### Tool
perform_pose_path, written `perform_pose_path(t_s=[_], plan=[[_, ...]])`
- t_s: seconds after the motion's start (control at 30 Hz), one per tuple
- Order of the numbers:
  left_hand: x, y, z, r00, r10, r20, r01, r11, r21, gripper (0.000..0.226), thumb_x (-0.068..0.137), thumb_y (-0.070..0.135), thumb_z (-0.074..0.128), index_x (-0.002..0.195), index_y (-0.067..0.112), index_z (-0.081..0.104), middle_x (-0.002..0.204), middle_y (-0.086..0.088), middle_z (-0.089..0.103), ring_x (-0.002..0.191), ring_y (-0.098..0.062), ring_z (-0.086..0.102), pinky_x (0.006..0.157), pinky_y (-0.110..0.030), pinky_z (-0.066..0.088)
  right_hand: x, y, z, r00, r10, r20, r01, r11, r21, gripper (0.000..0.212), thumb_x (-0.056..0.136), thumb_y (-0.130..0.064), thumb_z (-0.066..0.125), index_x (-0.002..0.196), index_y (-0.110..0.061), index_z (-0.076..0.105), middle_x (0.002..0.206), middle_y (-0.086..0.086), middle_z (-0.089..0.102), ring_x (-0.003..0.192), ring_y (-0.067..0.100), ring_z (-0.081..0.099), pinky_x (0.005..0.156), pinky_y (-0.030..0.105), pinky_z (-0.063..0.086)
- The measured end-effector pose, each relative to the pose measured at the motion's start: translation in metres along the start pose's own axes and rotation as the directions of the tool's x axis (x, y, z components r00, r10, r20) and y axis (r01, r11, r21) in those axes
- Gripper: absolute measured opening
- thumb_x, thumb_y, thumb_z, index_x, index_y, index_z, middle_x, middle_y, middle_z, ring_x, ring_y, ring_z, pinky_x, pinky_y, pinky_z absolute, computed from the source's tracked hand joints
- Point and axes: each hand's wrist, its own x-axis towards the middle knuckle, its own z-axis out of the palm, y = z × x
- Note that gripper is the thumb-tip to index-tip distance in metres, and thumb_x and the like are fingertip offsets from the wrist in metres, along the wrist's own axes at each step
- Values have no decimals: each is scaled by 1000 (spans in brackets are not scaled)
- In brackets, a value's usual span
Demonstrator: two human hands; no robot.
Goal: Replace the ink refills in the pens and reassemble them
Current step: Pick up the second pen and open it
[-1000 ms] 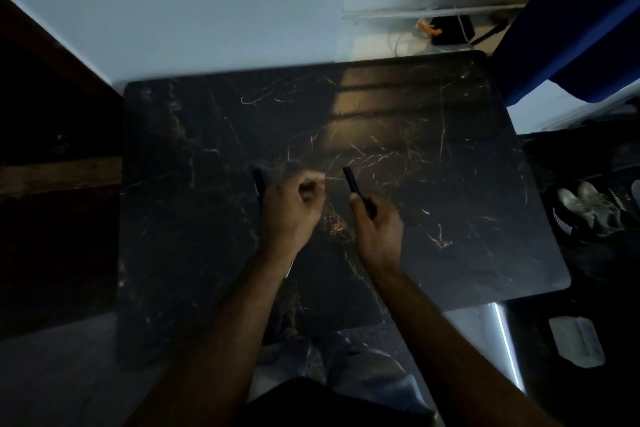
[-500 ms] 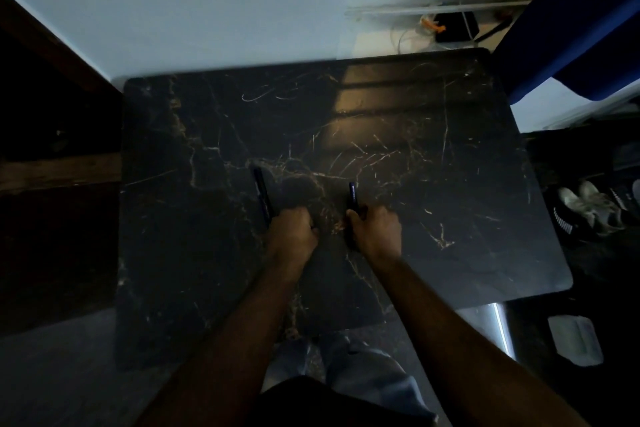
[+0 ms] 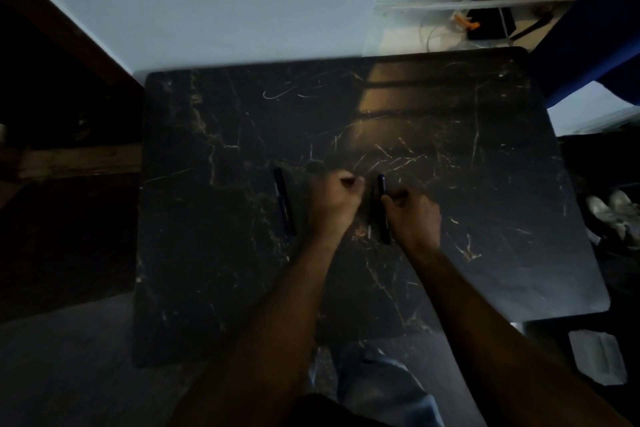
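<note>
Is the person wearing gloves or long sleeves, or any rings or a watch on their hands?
No gloves. The left hand and right hand are bare, and both forearms are uncovered right down to the bottom of the picture, so no sleeves show. I see no watch or bracelet on either wrist. The picture is too dim and blurry to tell about rings.
</note>
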Motion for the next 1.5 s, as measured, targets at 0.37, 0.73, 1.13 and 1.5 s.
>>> perform_pose_path(t_s=[0.37, 0.73, 1.13, 1.5], plan=[[56, -71, -125, 973, -135, -185, 192, 919, 344, 41, 92, 61, 75, 98, 20, 81, 93, -2, 80, 84, -23, 74, 75, -34, 59, -30, -101, 101, 930, -272, 247, 270, 962, 43, 21, 111, -38, 60, 108, -21, 72, 86, -9, 67, 75, 3, 66, 65, 21, 52], [64, -66, -111, 985, -164, -63, 175, 898, 403, 38, 91, 58, 79, 89, 20, 80, 81, 1, 76, 66, -15, 64, 57, -27, 45, -30, -115, 125, 953, -205, 222, 216, 976, -23, 33, 110, -40, 56, 135, -20, 65, 117, 11, 78, 103, 32, 78, 89, 52, 65], [-2, 12, -133, 962, 255, 100, -243, 963, -119, 9, 90, 37, 77, 85, 33, 71, 77, 21, 76, 64, 6, 72, 52, -9, 51, -78, -104, 58, 936, -305, -175, 350, 754, 556, 18, 112, -31, 52, 124, -26, 65, 102, -12, 71, 89, 4, 69, 76, 28, 58], [-56, 65, -172, 765, 644, 13, -582, 699, -415, 10, 101, 18, 78, 95, 10, 74, 75, 5, 74, 57, -5, 67, 50, -14, 48, -110, -137, -15, 856, -365, -365, 516, 585, 626, 32, 115, -40, 50, 115, -12, 66, 78, -5, 58, 67, 12, 52, 56, 45, 46]])
